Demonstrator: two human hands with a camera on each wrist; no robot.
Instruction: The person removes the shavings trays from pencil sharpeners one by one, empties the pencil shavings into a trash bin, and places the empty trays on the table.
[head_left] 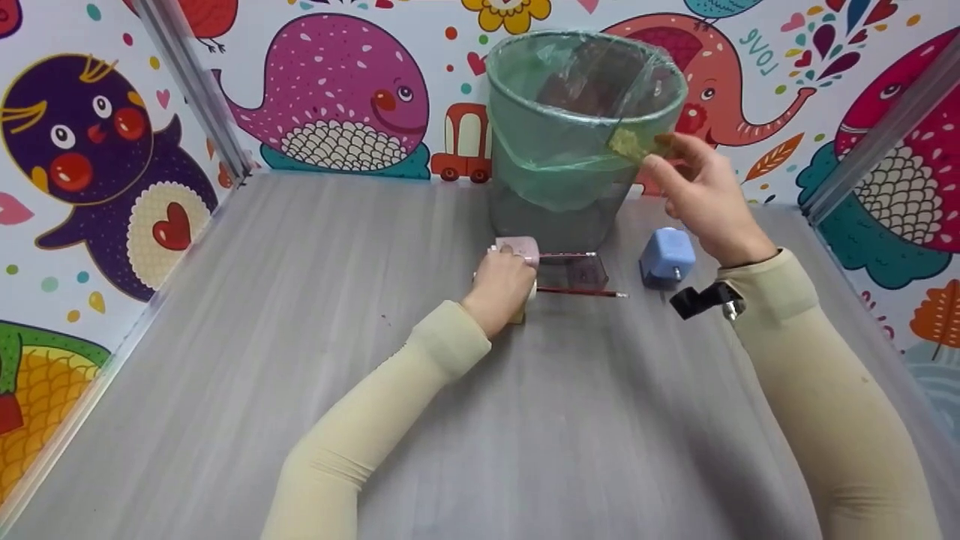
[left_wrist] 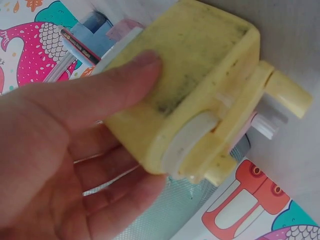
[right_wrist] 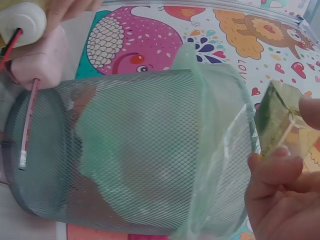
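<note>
1. Left hand [head_left: 501, 289] down on the surface [head_left: 300, 337], fingers wrapped round yellow sharpener [left_wrist: 190, 95].
2. Right hand [head_left: 701, 195] pinching clear shavings tray [head_left: 628, 144], tilted at rim of lined mesh bin [head_left: 577, 142].
3. Emptying seemingly underway; tray not yet refitted.

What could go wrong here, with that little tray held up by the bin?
The right hand pinches the shavings tray at the bin's rim, not clearly over the opening, so shavings might land on the table. The thin green liner could snag. The left hand grips a yellow sharpener beside loose pencils, which may roll.
</note>
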